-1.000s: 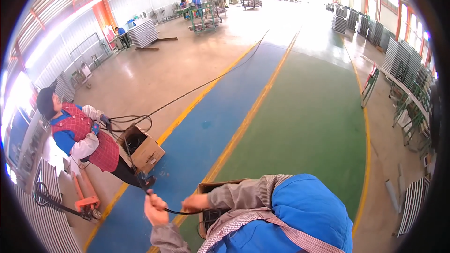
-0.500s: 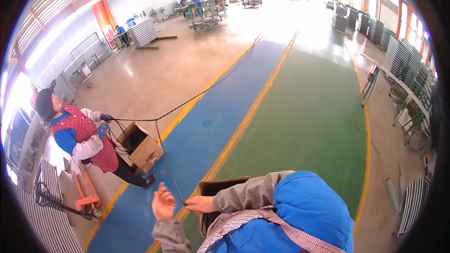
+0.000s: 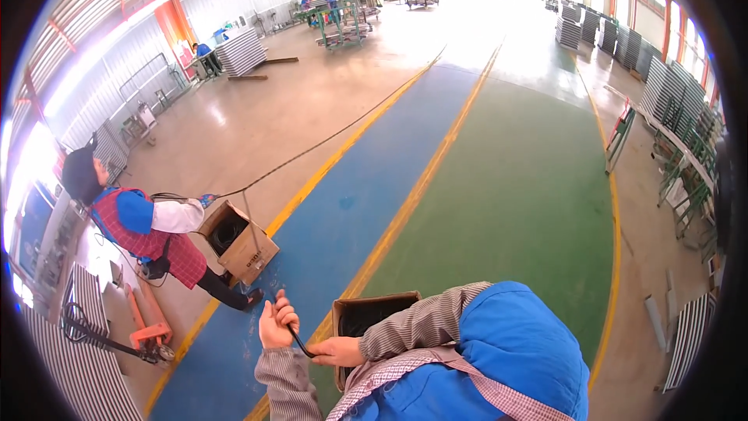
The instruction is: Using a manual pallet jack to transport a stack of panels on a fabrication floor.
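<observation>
A short length of black cable (image 3: 299,341) spans the gap between my hands. My left hand (image 3: 276,323), raised at lower centre, has its fingers curled round the upper end. Lower and to the right, my right hand (image 3: 336,352) grips the cable with fingers closed. Under my right forearm stands an open cardboard box (image 3: 336,320) with dark contents, partly covered by my arm. A long dark cable (image 3: 292,157) stretches from a co-worker's gloved hand (image 3: 207,200) far across the floor. A thin blurred strand hangs from it toward my left hand; its full course cannot be made out.
The co-worker (image 3: 148,226) stands at left beside a second open cardboard box (image 3: 253,256) holding coiled black cable. An orange pallet jack (image 3: 149,334) and stacked striped panels (image 3: 74,359) lie at lower left. Racks and panels (image 3: 674,101) line the right side.
My left hand has gone from loosely open to closed on the cable. The co-worker's arm has stretched out to the right along the long cable, and the strand between us has shifted and blurred.
</observation>
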Demonstrator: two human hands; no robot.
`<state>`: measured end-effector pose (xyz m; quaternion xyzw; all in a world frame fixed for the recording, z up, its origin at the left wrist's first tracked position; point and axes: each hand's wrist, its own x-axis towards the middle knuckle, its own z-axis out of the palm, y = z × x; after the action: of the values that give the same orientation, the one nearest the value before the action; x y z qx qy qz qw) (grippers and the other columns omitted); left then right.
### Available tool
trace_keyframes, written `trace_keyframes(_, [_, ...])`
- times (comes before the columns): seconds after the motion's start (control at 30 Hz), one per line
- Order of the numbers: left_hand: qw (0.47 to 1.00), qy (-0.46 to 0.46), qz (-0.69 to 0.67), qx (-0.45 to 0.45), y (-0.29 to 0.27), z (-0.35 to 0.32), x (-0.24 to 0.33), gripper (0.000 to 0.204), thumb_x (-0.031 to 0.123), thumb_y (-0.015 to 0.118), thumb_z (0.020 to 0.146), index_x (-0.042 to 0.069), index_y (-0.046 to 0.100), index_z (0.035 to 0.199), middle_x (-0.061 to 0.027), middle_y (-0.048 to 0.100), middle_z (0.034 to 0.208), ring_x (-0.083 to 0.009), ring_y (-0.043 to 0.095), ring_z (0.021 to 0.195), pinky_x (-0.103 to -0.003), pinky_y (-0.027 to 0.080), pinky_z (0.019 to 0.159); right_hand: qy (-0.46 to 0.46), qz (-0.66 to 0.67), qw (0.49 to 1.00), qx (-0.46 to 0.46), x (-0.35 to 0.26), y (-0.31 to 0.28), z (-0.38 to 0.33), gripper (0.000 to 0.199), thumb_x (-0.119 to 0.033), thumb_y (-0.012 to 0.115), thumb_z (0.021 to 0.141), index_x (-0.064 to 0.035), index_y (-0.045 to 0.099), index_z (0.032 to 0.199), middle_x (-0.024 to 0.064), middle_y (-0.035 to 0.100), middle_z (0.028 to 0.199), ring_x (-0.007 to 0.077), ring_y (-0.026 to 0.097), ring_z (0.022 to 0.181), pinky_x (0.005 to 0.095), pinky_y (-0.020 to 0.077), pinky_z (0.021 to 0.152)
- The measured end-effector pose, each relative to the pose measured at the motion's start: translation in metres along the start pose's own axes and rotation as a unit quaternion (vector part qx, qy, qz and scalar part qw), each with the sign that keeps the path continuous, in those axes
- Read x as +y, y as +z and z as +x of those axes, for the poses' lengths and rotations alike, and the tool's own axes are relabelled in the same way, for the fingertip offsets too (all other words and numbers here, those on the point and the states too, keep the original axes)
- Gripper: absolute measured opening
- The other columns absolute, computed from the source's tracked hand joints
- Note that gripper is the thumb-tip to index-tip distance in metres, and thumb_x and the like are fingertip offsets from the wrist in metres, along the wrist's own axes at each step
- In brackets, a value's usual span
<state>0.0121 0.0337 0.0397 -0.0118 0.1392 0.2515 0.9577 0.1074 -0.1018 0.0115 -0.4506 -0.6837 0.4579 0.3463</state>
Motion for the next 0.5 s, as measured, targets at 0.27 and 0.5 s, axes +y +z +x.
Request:
trace_keyframes(0.27, [0.743, 0.171, 0.647, 0.008, -0.018, -0.040, -0.076, 0.021, 0.020, 0.041, 0.086, 0.005, 0.051, 0.075, 0.0008, 0.042, 0.060, -0.0060, 0.037, 0.050, -0.021, 0.030, 0.044, 0.288, 0.500, 0.810, 0.108, 0.054, -0.069, 0.042, 0.042, -0.042, 0.028, 0.090, -0.0051, 0.048, 0.097, 0.0087, 0.057, 0.076, 0.0159, 0.054, 0.067, 0.0313, 0.0438, 0.060])
trace_keyframes(0.5, [0.736, 0.037, 0.675, 0.024, -0.043, -0.018, -0.095, 0.031, 0.024, 0.030, 0.089, 0.001, 0.051, 0.095, -0.0054, 0.057, 0.073, -0.0156, 0.052, 0.064, -0.027, 0.039, 0.057, 0.134, 0.454, 0.876, 0.093, 0.036, -0.077, 0.069, 0.027, -0.033, 0.036, 0.088, -0.0090, 0.045, 0.083, 0.0037, 0.047, 0.062, 0.0161, 0.043, 0.047, 0.0305, 0.0356, 0.043])
